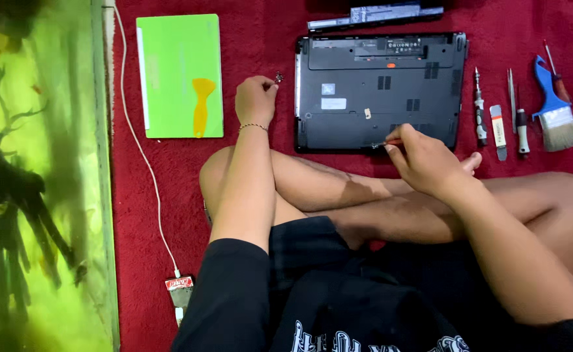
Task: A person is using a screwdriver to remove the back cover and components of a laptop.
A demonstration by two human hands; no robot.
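Sitting cross-legged on the red carpet (pixel 260 39), the person has an upturned dark laptop (pixel 379 91) lying just beyond their knees. The right hand (pixel 423 160) is closed around a small screwdriver (pixel 385 143), pinching it by the handle, with its tip at the near edge of the laptop. The left hand (pixel 255 99) sits just off the laptop's left side, fingers curled shut over the carpet — a few tiny screws (pixel 278 77) lie right by its fingertips. Beyond the laptop's far edge rests the long battery pack (pixel 376 15). Off the laptop's right side, a row of tools (pixel 499 124) and a blue-handled brush (pixel 555 111). Further out past the left hand — a green notebook (pixel 180 75).
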